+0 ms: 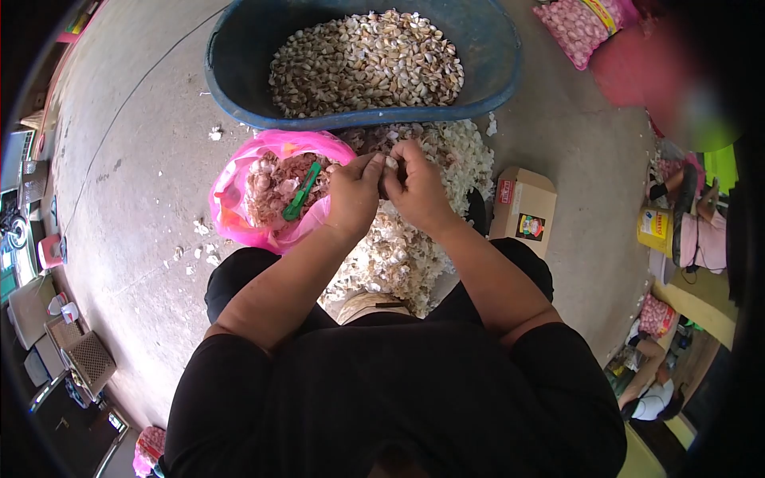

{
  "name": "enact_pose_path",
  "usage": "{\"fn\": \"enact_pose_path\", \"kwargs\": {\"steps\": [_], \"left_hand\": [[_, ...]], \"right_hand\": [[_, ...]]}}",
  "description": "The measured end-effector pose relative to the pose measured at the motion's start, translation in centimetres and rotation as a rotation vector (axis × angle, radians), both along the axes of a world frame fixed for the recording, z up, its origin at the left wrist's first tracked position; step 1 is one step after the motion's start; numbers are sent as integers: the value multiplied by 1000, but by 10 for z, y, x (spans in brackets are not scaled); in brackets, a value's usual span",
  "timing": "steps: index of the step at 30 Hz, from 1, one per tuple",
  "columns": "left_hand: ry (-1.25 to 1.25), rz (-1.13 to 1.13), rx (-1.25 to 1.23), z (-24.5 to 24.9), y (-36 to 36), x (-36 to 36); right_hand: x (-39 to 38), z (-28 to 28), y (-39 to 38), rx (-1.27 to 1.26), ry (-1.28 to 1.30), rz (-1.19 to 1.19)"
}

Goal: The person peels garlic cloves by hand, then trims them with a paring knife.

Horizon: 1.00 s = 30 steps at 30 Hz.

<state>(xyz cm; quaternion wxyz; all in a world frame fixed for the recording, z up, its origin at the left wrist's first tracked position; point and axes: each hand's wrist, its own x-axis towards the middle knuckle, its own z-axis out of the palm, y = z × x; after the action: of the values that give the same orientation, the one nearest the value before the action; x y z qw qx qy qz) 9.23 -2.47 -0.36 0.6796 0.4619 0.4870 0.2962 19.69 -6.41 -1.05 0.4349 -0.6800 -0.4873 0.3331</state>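
Note:
My left hand [355, 191] and my right hand [415, 188] meet in front of me, fingers pinched together around a small piece of garlic [391, 162], which they mostly hide. Beside my left hand an open pink plastic bag [227, 209] holds garlic bulbs [259, 182] and loose skins. On top of these lies a green box cutter [302, 193]. Beneath my hands and between my legs spreads a heap of pale garlic skins [396, 251]. Beyond them stands a dark blue tub [362, 122] with many loose garlic cloves [366, 64] in it.
A cardboard box [522, 209] stands on the concrete floor [143, 183] to my right. Full pink mesh sacks of garlic [575, 28] are at the upper right. Other people sit at the right edge, near a yellow container [655, 229]. Skin scraps dot the floor at left.

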Motion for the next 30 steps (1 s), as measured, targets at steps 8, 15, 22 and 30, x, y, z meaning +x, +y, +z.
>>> {"fn": "enact_pose_path", "kwargs": {"steps": [8, 15, 22, 30], "left_hand": [[-3, -5, -84, -3, 15, -5], [-254, -54, -293, -6, 30, -11], [-234, -232, -213, -5, 28, -10], [285, -571, 287, -10, 36, -21]], "right_hand": [[-4, -6, 0, 78, 84, 13], [23, 13, 9, -295, 1038, -82], [27, 10, 7, -447, 432, 89], [34, 3, 2, -103, -419, 365]]}}
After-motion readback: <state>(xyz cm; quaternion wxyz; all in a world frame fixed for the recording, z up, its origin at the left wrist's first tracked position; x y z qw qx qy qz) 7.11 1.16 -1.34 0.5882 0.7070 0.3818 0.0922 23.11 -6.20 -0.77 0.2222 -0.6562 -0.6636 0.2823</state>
